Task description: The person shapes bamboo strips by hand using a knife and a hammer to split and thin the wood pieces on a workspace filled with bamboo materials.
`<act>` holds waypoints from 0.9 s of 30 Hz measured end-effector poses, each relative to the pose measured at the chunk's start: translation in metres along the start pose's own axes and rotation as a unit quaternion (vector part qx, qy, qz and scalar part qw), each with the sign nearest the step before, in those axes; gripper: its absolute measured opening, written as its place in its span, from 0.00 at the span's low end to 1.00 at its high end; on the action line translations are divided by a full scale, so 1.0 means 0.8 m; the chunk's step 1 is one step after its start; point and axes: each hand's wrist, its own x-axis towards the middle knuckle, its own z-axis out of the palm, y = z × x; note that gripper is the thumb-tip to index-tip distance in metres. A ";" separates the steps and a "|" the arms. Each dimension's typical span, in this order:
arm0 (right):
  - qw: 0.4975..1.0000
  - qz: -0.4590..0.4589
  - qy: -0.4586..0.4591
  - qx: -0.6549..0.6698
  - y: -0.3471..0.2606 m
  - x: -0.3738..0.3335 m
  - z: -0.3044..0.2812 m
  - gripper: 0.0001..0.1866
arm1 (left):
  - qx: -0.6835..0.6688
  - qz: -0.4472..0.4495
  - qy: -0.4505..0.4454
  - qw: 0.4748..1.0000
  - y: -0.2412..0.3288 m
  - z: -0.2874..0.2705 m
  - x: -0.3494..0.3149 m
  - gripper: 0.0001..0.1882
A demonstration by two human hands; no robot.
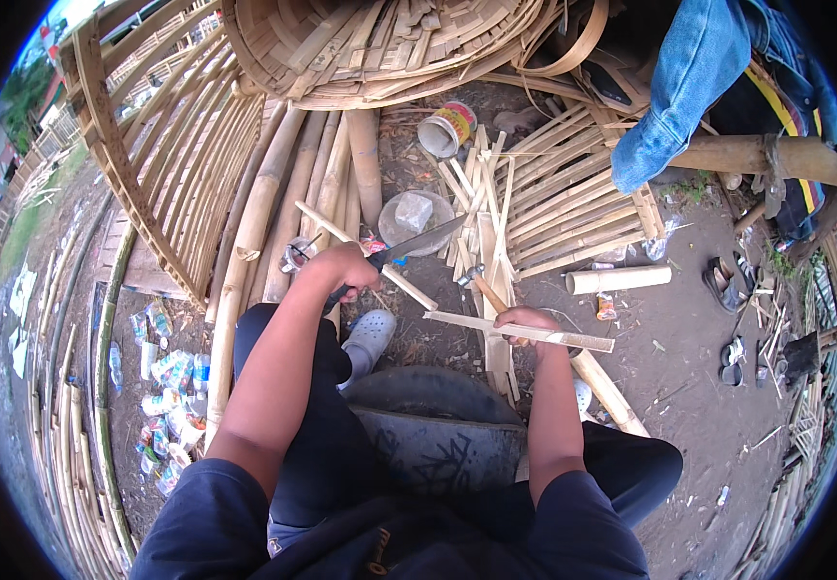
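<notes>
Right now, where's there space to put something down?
Mostly bare ground lies on the right, between the short bamboo tube, the dark sandals and the right knee, with a few scraps about. It's crowded ahead with bamboo slats and at left with plastic bottles.

"How much of the woven bamboo basket point(380, 97) shows?"
"Just the lower part; the upper edge crops it."
"And the grip of the knife point(423, 239)?"
"Mostly covered by the left hand point(346, 268)."
"The bamboo slat point(578, 339)?"
"Fingers of the right hand point(527, 325) hide a stretch of it."
"Print on the plastic bottles point(179, 369)?"
"Too small to make out."
</notes>
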 end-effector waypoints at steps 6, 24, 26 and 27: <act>0.999 0.029 0.022 0.011 0.001 -0.010 -0.031 0.08 | 0.136 -0.001 -0.002 0.991 0.017 0.035 0.028 0.10; 0.990 -0.018 0.068 -0.124 -0.022 -0.040 -0.026 0.13 | 0.292 -0.028 -0.091 0.952 -0.022 0.135 0.090 0.21; 0.985 -0.077 0.097 -0.120 -0.018 -0.033 -0.020 0.14 | 0.338 -0.021 -0.110 0.935 0.001 0.102 0.067 0.22; 0.981 -0.106 0.111 -0.118 -0.016 -0.029 -0.016 0.14 | 0.358 -0.018 -0.105 0.928 0.010 0.088 0.057 0.22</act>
